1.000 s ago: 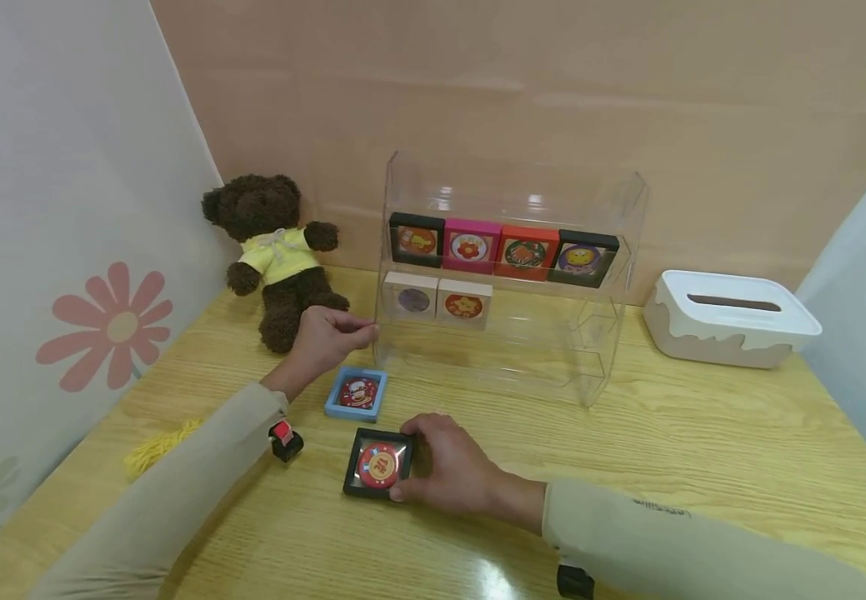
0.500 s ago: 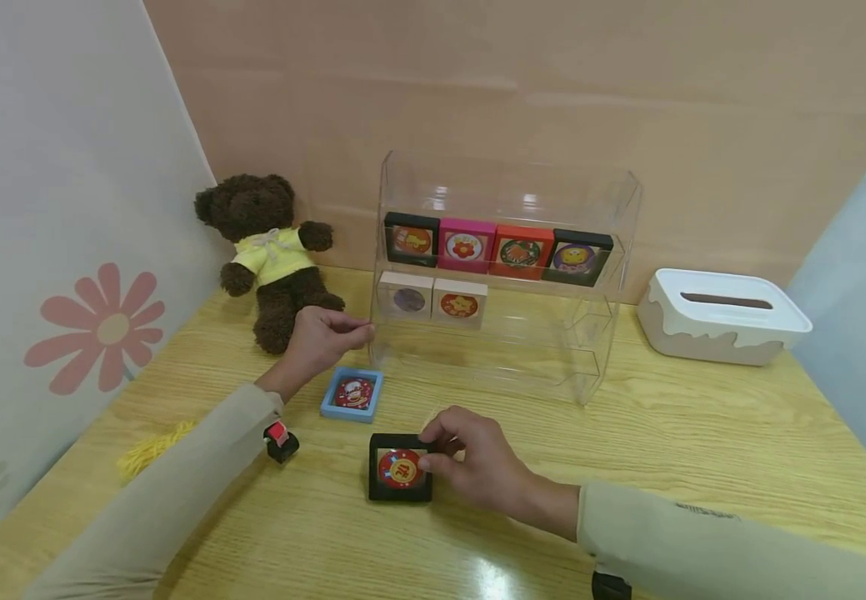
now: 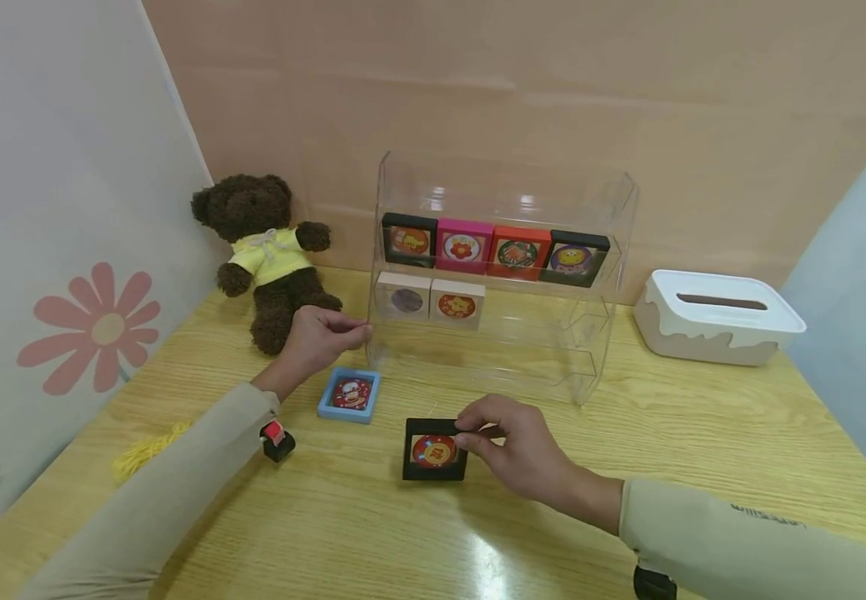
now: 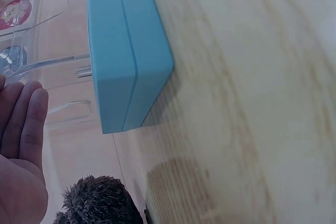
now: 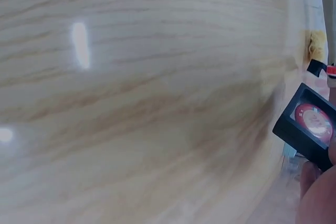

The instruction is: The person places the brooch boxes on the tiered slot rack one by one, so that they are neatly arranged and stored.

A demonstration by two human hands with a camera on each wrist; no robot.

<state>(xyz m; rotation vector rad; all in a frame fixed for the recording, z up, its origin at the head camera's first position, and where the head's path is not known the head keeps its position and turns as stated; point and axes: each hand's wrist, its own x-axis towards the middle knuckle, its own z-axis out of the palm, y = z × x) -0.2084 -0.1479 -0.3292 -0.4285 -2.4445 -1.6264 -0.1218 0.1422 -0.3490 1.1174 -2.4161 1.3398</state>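
Note:
In the head view my right hand (image 3: 518,446) pinches the right edge of a black display frame (image 3: 435,472) with a round red badge inside. The frame stands nearly upright in the hand, in front of a clear acrylic display rack (image 3: 508,367). Thumb and fingertips of my left hand (image 3: 315,340) pinch the rack's lower left side edge. Just below that hand a light blue frame (image 3: 349,415) with a red badge lies on the table; its edge (image 4: 123,66) looms large in the left wrist view. The black frame (image 5: 302,129) also shows at the right wrist view's right side.
On the rack's middle tier sit several framed badges (image 3: 464,245) in black, pink and red; two pale frames (image 3: 457,305) sit lower left. A teddy bear (image 3: 271,254) and yellow yarn (image 3: 149,454) are at left. A white-topped tissue box (image 3: 718,321) stands right.
My right hand has lifted the black frame off the table, tilting it toward upright and carrying it to the right. My left hand has stayed at the rack's edge.

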